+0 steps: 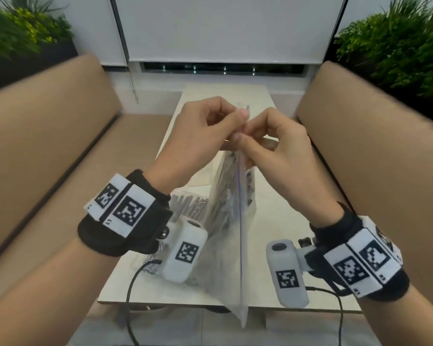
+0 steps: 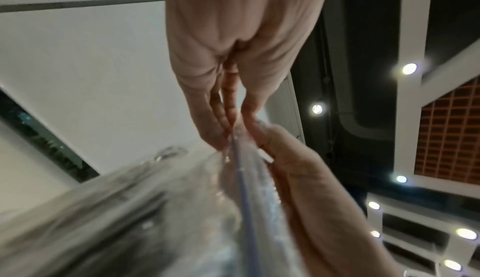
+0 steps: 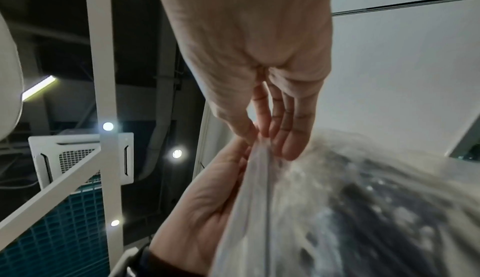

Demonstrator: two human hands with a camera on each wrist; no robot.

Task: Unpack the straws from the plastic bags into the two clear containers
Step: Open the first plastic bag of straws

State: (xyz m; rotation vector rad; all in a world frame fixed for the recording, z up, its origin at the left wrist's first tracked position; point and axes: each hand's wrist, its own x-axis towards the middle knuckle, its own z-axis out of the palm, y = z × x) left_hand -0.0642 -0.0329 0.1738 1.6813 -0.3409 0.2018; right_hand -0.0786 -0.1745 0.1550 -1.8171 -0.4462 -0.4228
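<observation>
I hold a clear zip-lock plastic bag point(image 1: 231, 236) up over the table, its blue zip line running down the middle. Both hands pinch its top corner: my left hand point(image 1: 231, 119) from the left, my right hand point(image 1: 248, 136) from the right, fingertips almost touching. In the left wrist view my left hand point(image 2: 231, 125) pinches the bag point(image 2: 182, 209) at the zip strip, and the right hand point(image 2: 293, 178) holds it just below. In the right wrist view my right hand point(image 3: 265, 135) nips the bag point(image 3: 298, 209) edge. Dark straws point(image 1: 228, 181) show blurred inside. More wrapped straws point(image 1: 188, 208) lie behind the bag.
A narrow white table point(image 1: 273, 213) runs away from me between two tan benches point(image 1: 48, 136), point(image 1: 375, 136). Green plants stand at both far corners. Black camera cables hang off the table's near edge. The clear containers are hard to make out behind the bag.
</observation>
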